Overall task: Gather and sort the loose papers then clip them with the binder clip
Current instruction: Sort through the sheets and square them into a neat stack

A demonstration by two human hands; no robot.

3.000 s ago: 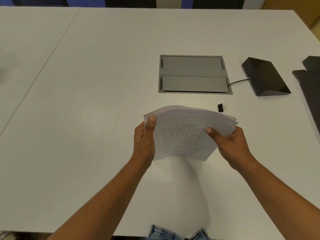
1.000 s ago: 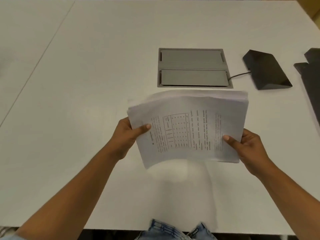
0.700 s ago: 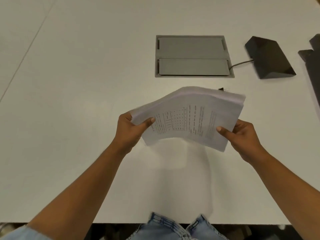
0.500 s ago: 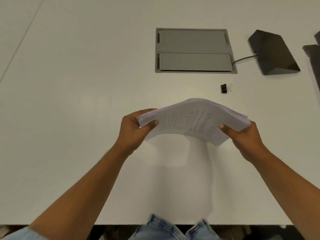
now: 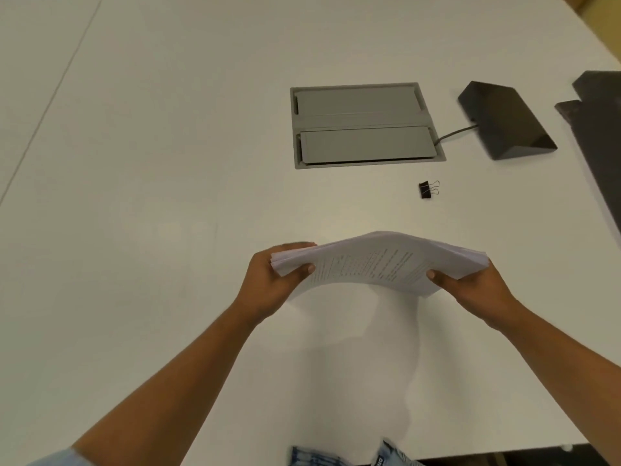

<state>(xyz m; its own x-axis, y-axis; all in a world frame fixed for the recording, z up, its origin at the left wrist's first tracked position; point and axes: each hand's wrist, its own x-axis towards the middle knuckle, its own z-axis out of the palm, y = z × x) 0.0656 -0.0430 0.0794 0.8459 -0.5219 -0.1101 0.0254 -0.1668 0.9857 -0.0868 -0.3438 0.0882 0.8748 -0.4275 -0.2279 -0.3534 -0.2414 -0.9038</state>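
Note:
A stack of white printed papers point(image 5: 376, 260) is held just above the white table point(image 5: 151, 196), nearly flat and bowed upward in the middle. My left hand point(image 5: 272, 280) grips its left end, thumb on top. My right hand point(image 5: 470, 287) grips its right end the same way. A small black binder clip point(image 5: 426, 190) with wire handles lies on the table beyond the stack, apart from both hands.
A grey cable hatch point(image 5: 364, 124) is set into the table behind the clip. A black wedge-shaped device point(image 5: 504, 119) with a cable sits to its right. A dark object point(image 5: 598, 129) lies at the right edge. The table's near edge point(image 5: 504, 452) is close below.
The stack was turned from upright and facing me to nearly flat and brought lower and nearer. The binder clip, hidden behind the papers a second ago, shows again.

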